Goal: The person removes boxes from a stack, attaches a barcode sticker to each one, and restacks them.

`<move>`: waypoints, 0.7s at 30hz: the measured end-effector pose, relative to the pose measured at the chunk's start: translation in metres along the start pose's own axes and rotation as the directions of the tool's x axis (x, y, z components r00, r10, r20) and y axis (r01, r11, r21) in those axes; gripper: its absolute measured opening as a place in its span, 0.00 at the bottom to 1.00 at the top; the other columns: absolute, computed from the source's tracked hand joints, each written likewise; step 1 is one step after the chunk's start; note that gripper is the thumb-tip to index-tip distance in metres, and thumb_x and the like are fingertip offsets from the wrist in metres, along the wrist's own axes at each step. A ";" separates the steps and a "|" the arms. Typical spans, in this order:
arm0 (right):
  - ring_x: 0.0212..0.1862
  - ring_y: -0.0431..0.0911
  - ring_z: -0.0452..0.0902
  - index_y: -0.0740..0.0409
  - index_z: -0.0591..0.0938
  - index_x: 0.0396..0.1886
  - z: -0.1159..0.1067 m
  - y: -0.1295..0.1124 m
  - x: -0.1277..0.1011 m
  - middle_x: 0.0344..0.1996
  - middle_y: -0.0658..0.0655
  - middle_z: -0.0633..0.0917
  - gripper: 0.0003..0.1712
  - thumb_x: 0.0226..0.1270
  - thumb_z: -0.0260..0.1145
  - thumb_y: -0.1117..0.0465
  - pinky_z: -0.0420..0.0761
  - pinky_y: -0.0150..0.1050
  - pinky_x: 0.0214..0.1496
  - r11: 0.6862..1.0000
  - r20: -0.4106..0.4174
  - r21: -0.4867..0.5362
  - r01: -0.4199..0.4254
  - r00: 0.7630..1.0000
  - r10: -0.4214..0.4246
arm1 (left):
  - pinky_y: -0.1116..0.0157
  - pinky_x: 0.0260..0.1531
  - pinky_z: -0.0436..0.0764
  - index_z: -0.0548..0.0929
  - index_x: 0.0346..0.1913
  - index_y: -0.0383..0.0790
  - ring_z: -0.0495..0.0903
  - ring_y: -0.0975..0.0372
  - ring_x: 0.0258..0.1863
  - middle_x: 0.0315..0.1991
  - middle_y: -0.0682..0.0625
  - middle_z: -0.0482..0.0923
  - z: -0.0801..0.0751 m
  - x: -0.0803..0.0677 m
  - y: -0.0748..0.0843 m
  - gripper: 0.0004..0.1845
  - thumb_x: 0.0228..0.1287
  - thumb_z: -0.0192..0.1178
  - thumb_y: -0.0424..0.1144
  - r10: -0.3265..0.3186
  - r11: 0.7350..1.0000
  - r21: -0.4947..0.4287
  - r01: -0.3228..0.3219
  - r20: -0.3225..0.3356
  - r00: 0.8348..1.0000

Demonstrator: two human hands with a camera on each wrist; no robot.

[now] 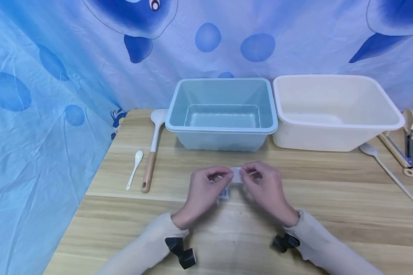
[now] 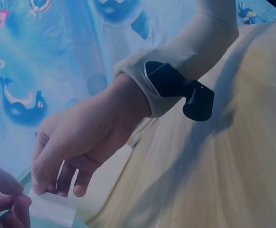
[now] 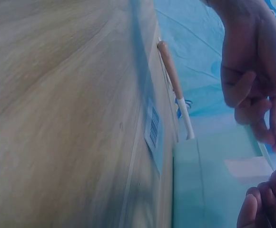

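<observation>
Two hands meet over the wooden table (image 1: 296,198), in front of two tubs. The left hand (image 1: 203,191) and the right hand (image 1: 266,189) each pinch one end of one small white strip (image 1: 236,174) with curled fingers and thumb. The strip sits in the air between them, just above the table. One little barcode label (image 1: 223,194) lies flat on the table under the hands. There is one blue tub (image 1: 222,112) and one white tub (image 1: 334,110), side by side. On the left lie one big spoon with a wooden handle (image 1: 151,152) and one small white spoon (image 1: 134,169). On the right lie one more white spoon (image 1: 385,166) and one pair of tongs (image 1: 404,147).
</observation>
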State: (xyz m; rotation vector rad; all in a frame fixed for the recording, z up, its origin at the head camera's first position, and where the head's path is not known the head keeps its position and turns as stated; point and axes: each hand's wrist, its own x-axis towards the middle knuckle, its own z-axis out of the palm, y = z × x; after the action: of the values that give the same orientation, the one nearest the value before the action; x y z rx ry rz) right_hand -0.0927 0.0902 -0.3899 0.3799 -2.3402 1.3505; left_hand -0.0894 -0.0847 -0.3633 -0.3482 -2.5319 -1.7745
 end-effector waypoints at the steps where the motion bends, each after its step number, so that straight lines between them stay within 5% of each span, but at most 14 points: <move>1: 0.31 0.42 0.82 0.61 0.85 0.30 0.000 0.000 0.000 0.30 0.55 0.88 0.04 0.55 0.70 0.72 0.83 0.31 0.32 1.000 0.000 0.000 -0.001 1.000 0.001 | 0.75 0.17 0.72 0.89 0.37 0.40 0.75 0.67 0.20 0.32 0.48 0.88 0.001 0.001 -0.001 0.05 0.60 0.66 0.34 -0.004 1.000 0.005 0.004 -0.005 1.000; 7: 0.31 0.42 0.83 0.59 0.86 0.30 0.001 0.002 -0.001 0.30 0.54 0.88 0.06 0.54 0.71 0.72 0.84 0.33 0.33 0.995 -0.005 -0.001 0.098 0.995 -0.098 | 0.75 0.15 0.70 0.89 0.38 0.40 0.74 0.67 0.18 0.30 0.47 0.87 0.007 0.006 -0.004 0.06 0.61 0.66 0.36 -0.035 0.999 0.006 0.035 -0.043 0.998; 14: 0.33 0.44 0.84 0.58 0.86 0.31 0.006 0.003 0.000 0.30 0.53 0.88 0.09 0.50 0.73 0.73 0.84 0.35 0.38 0.946 -0.025 -0.043 0.321 0.946 -0.322 | 0.74 0.22 0.75 0.89 0.36 0.39 0.79 0.66 0.22 0.33 0.47 0.88 0.007 0.009 -0.006 0.06 0.60 0.66 0.37 -0.101 0.994 -0.053 0.097 -0.083 0.991; 21: 0.36 0.44 0.83 0.58 0.87 0.31 0.008 0.002 -0.002 0.32 0.53 0.88 0.08 0.49 0.73 0.71 0.82 0.32 0.45 0.936 -0.002 -0.017 0.351 0.936 -0.351 | 0.72 0.29 0.81 0.89 0.34 0.35 0.86 0.51 0.31 0.35 0.44 0.88 0.006 0.011 -0.008 0.06 0.57 0.67 0.35 -0.188 0.972 -0.154 0.176 -0.064 0.980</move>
State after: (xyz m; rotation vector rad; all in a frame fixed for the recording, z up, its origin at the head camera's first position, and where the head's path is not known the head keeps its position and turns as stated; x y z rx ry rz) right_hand -0.0936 0.0840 -0.3962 0.7493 -2.1468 1.1553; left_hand -0.1010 -0.0797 -0.3711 -0.0475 -2.4553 -2.0028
